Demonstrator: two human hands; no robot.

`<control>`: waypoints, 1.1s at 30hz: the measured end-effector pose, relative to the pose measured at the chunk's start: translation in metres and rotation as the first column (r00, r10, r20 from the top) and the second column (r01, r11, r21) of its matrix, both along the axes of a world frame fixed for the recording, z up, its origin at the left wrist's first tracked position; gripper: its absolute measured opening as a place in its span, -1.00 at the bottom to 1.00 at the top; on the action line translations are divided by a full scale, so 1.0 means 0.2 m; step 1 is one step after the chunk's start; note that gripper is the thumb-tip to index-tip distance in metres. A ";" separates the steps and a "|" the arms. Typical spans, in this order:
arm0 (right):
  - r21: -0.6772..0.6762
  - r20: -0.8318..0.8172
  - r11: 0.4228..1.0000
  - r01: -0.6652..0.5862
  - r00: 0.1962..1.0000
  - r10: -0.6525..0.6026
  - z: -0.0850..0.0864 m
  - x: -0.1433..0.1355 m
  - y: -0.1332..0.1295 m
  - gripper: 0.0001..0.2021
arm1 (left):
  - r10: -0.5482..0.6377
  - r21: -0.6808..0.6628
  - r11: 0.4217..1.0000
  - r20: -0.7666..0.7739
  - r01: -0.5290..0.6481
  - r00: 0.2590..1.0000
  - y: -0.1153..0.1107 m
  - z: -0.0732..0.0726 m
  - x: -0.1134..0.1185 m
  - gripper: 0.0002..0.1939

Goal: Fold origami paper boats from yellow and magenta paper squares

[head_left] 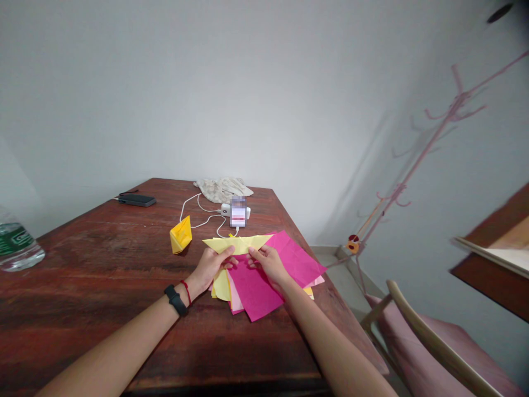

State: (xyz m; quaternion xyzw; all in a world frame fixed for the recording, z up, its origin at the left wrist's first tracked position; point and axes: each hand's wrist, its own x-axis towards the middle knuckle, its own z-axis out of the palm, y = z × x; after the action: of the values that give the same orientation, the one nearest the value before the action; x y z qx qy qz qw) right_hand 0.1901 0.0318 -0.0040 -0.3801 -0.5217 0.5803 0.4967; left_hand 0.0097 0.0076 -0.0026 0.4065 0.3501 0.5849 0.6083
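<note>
Worktop [95,275]: dark reddish-brown wood, visible grain, slight sheen, far edge near a plain pale grey-white wall [264,94]. Pale yellow folded paper [237,244], long shape with pointed ends, is at the near-middle of the worktop, held over the far side of a loose paper stack. Left hand [212,268] pinches its lower edge left of middle, thumb on top; right hand [268,266] pinches it right of middle, same way. Stack: creased magenta sheet [300,260] on top, yellow and pink sheets [222,285] sticking out beneath. Yellow folded paper piece [181,236] sits left of the stack, apart from it. Beyond: phone [238,212], screen pixelated, propped near white cable [206,221]; crumpled light cloth [221,190] at the far edge. Dark slab-shaped device [137,199] lies far left; clear bottle [20,245], green label, at left frame edge. Room, right side: pink coat rack [427,144] by the wall, pale floor [328,257], chair [413,342] with wooden frame and pink upholstery beside the worktop.
</note>
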 end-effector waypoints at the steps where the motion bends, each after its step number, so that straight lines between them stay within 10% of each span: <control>1: -0.003 -0.003 1.000 -0.003 1.000 0.003 0.00 0.00 0.00 -0.55 | -0.001 -0.001 1.000 0.000 0.001 1.000 0.00 0.00 0.00 -0.69; 33: -0.024 -0.010 0.999 -0.021 1.000 0.021 -0.01 0.00 0.01 -0.56 | -0.010 -0.024 1.000 0.007 0.010 1.000 -0.01 0.01 0.00 -0.72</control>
State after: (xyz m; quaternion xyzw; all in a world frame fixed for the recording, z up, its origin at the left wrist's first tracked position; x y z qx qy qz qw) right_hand 0.1909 0.0332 -0.0060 -0.3775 -0.5164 0.5935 0.4885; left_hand 0.0105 0.0055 0.0001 0.3987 0.3531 0.5790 0.6173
